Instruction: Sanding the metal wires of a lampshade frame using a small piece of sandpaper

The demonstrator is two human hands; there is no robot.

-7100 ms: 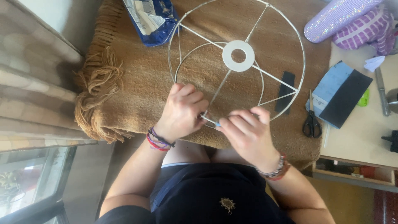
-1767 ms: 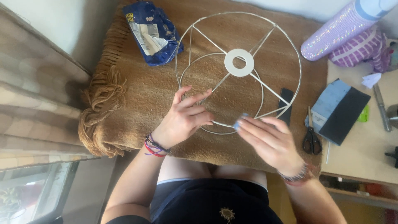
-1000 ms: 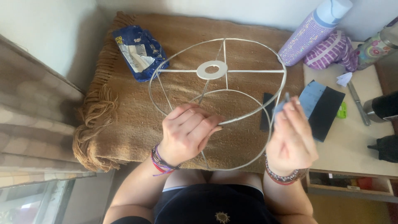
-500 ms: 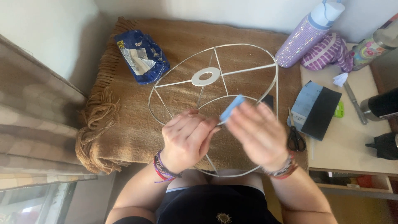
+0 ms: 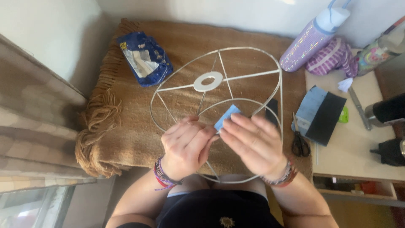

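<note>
A white wire lampshade frame [image 5: 219,63] with a central ring [image 5: 207,81] stands tilted over a brown fringed blanket [image 5: 126,126]. My left hand [image 5: 185,145] grips one of the frame's wire struts near its lower ring. My right hand [image 5: 253,145] pinches a small blue rectangular piece [image 5: 227,117] against the same wire, right beside my left fingers. Both wrists wear bracelets.
A blue packet [image 5: 144,59] lies on the blanket at the back left. To the right, a table holds scissors [image 5: 299,141], a blue and black pad [image 5: 320,114], a purple spray bottle [image 5: 308,40], a striped cloth [image 5: 333,57] and dark tools [image 5: 386,112].
The frame was turned and tipped up from lying flatter. My right hand went out to the right, then came back with the blue piece and brought it to the wire by my left hand.
</note>
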